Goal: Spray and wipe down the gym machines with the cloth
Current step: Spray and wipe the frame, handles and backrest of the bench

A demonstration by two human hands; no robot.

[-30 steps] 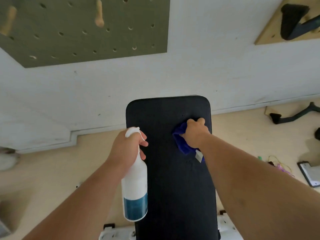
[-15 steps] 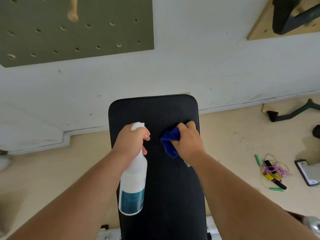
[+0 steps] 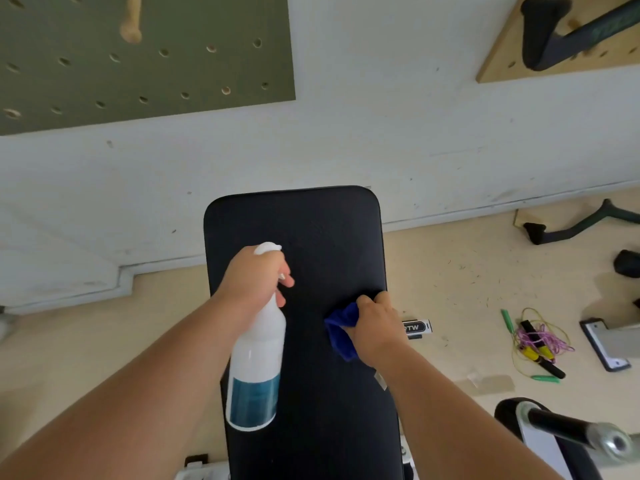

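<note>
My right grip (image 3: 375,327), curled round the blue cloth (image 3: 341,332), has swept from the middle of the surface (image 3: 294,220) to its right edge, nearer me. My left grip (image 3: 254,275), just left of it, clasps the spray bottle (image 3: 256,368). Wiping underway; near half judged outstanding.

A long black padded bench top (image 3: 294,237) stands over the pale beige floor (image 3: 450,271), and a crumpled blue cloth (image 3: 341,332) lies on it close to its right edge. The floor carries loose bits: a small black-and-white tag (image 3: 417,328) just beside the bench, a tangle of yellow and purple cords with green and black handles (image 3: 540,344) farther right, and a curved black bar (image 3: 571,230) near the white wall (image 3: 381,133).
</note>
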